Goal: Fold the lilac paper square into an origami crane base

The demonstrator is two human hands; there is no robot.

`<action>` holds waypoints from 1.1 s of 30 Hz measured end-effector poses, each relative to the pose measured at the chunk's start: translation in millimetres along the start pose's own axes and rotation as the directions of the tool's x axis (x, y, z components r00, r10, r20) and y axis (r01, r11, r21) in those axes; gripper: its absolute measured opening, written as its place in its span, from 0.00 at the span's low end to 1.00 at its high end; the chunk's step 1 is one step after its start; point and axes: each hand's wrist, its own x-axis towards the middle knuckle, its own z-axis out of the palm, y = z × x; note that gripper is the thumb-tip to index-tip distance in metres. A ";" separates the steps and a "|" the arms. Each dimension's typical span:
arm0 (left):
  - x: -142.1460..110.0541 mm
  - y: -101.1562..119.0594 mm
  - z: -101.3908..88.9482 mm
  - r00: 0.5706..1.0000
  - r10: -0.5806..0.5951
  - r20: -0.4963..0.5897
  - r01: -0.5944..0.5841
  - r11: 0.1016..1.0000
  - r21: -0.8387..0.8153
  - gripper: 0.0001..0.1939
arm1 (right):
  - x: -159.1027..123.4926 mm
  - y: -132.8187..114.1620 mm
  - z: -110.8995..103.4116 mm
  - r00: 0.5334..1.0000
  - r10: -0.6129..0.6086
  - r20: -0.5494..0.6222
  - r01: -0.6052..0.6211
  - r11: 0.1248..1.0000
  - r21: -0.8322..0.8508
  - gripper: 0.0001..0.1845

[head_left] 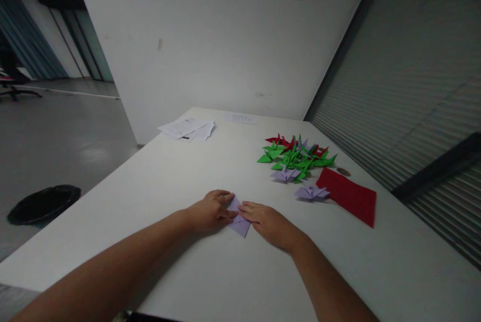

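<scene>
A partly folded piece of light purple origami paper (240,226) lies on the white table in front of me, its lower tip pointing toward me. My left hand (213,210) pins it down from the left, with the thumb and forefinger apart on the paper and the other fingers curled. From the right, my right hand (267,221) rests on its edge, fingers stretched out nearly flat and close together. The fingers cover part of the paper, so some of its folds are hidden.
Folded green paper cranes (296,161) lie grouped with red and purple ones at the right. A purple crane (311,192) sits beside red paper sheets (349,195). Printed sheets (188,128) lie at the back left. A black-lined bin (44,204) stands left of the table (158,171).
</scene>
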 end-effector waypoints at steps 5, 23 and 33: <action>-0.4 -1.5 1.2 1.000 0.016 -0.027 -0.016 1.000 0.003 0.16 | 1.5 -7.1 -5.8 1.000 0.020 0.014 -0.020 1.000 -0.002 0.31; -1.8 -0.4 -1.9 1.000 -0.010 -0.015 0.010 0.999 -0.036 0.16 | 0.9 -6.7 -7.7 0.999 0.028 -0.033 -0.027 0.999 0.035 0.25; 4.4 4.8 -10.9 0.995 0.097 -0.027 -0.098 0.995 -0.033 0.15 | 1.3 -7.3 -7.9 1.000 -0.007 -0.019 0.008 1.000 0.022 0.26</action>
